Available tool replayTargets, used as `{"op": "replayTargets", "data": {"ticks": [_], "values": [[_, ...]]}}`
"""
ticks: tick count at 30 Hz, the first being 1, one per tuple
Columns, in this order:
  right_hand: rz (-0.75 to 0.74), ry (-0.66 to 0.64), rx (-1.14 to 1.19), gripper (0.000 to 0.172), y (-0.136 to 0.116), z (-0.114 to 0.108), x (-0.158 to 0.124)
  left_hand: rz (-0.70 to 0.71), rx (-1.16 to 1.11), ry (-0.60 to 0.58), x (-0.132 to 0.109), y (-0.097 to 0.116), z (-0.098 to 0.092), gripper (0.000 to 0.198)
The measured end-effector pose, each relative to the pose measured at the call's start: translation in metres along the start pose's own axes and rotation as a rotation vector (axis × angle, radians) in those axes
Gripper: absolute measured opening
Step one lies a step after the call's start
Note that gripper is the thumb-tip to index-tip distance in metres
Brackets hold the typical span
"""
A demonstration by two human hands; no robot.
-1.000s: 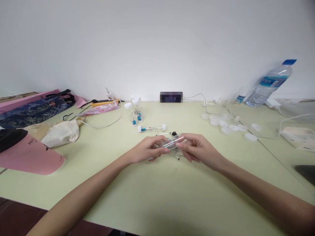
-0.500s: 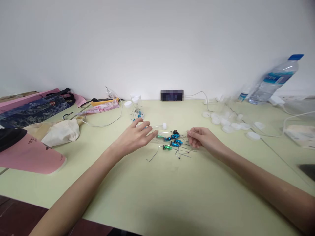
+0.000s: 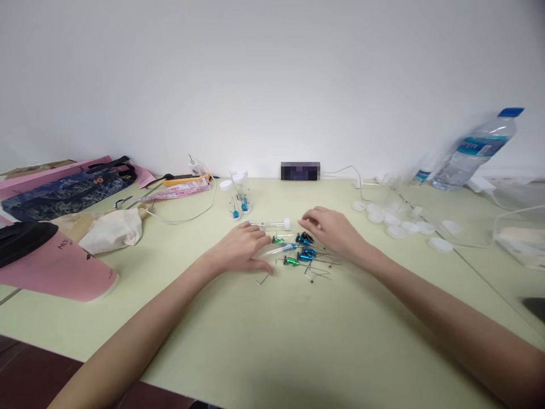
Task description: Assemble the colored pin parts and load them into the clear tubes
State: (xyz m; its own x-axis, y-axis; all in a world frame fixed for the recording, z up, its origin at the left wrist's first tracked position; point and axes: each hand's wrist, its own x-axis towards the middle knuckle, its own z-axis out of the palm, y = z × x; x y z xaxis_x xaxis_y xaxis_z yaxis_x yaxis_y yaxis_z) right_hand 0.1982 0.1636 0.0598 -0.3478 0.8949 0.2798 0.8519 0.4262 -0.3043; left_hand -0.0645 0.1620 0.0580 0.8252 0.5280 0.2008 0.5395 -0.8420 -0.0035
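Observation:
My left hand [image 3: 240,249] is low over the table, its thumb stretched away from the bent fingers, with nothing plainly held. Beside its fingertips lies a clear capped tube [image 3: 272,225]. A clear, blurred tube-like piece with a blue end [image 3: 279,249] lies right of the hand. Thumb and fingers of my right hand [image 3: 330,228] are bent and apart, close to the tube's white cap [image 3: 287,224]; no object shows in them. Between the hands lie several small blue metal parts [image 3: 305,257] and green metal parts [image 3: 291,261] with thin rods. A bent rod [image 3: 263,279] lies near my left thumb.
Capped clear tubes [image 3: 242,196] with blue parts inside stand behind my left hand. Several white caps [image 3: 395,231] lie at right, before a water bottle [image 3: 479,150]. At left are a pink cup [image 3: 68,267] and a cloth bag [image 3: 113,232]. A dark device [image 3: 300,171] leans on the wall.
My right hand has let go of a thin rod and moved left and back toward the tube's cap. My left hand has come lower, its thumb spreading out. The view has shifted slightly.

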Motion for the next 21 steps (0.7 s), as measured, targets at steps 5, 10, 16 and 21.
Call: {"op": "replayTargets", "data": {"ticks": [5,10,16,21], "values": [[-0.019,-0.196,0.000,0.036,-0.005,0.028,0.044,-0.305,0.093,0.224,0.000,-0.031,0.019,0.040],[-0.023,-0.191,0.180,0.025,-0.002,0.035,0.045,-0.387,-0.110,0.124,-0.001,-0.046,0.039,0.030],[-0.017,-0.125,0.817,0.029,0.001,0.001,0.038,-0.420,-0.636,0.286,0.003,-0.035,0.020,0.028],[-0.002,0.048,1.095,0.023,0.012,-0.034,0.037,-0.408,-0.997,0.397,-0.006,-0.034,-0.012,0.032]]}}
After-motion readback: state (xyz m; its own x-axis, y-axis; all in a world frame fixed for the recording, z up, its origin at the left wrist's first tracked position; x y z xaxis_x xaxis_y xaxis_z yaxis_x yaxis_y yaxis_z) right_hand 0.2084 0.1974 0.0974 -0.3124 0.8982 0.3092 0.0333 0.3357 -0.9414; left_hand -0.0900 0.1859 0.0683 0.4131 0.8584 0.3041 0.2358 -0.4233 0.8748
